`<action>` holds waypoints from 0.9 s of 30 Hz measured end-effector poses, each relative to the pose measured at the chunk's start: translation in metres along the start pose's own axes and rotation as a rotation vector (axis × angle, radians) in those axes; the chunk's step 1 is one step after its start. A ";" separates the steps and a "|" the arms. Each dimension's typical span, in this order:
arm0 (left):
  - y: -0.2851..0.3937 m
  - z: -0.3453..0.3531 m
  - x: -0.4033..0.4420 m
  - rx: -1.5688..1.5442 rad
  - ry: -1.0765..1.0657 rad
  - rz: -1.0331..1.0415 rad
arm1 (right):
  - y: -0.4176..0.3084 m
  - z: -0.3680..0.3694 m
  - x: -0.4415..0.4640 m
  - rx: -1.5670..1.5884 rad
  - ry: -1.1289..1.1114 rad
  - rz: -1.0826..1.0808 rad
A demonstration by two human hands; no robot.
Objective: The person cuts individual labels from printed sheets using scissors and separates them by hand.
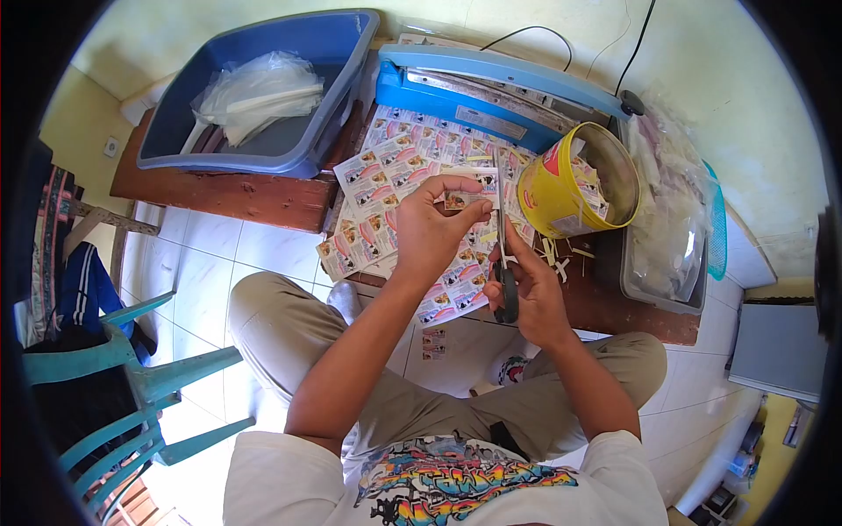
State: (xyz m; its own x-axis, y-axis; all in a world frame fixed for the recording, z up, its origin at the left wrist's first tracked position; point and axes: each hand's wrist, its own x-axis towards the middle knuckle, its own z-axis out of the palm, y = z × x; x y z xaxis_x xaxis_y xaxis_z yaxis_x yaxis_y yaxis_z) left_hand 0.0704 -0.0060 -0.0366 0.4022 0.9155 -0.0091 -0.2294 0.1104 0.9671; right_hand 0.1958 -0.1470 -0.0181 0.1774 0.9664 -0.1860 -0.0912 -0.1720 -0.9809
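My left hand (428, 226) pinches a small printed label strip (460, 201) between thumb and fingers. In my right hand (537, 294) is a pair of scissors (506, 296) with dark handles, its blades pointing away from me along the strip's right edge. Whether the blades touch the paper, I cannot tell. Under both hands, printed label sheets (373, 238) lie overlapping on a low reddish-brown wooden table (601, 302). A yellow tub (550, 200), tilted and holding cut labels, stands just right of the scissors. Thin paper offcuts (550, 252) are scattered beside it.
A blue impulse sealer (465, 110) stands at the back. At the left is a blue basin (263, 164) with clear plastic bags (263, 88). A grey bin (693, 302) with plastic packs is at the right. A green chair (114, 359) stands lower left. Cut labels (433, 344) lie on the tiled floor.
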 end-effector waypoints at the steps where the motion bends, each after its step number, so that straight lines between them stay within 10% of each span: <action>1: 0.001 0.000 0.000 -0.004 0.000 -0.006 | 0.000 0.000 0.000 -0.012 0.001 0.000; 27: -0.001 -0.001 -0.003 0.056 -0.026 -0.037 | 0.001 0.001 0.002 -0.038 0.013 -0.044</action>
State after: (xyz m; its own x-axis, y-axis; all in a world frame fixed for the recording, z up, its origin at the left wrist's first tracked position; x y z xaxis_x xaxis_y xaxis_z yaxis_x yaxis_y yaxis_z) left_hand 0.0689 -0.0083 -0.0373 0.4328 0.9006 -0.0394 -0.1639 0.1216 0.9790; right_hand 0.1950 -0.1455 -0.0197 0.1931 0.9707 -0.1432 -0.0453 -0.1370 -0.9895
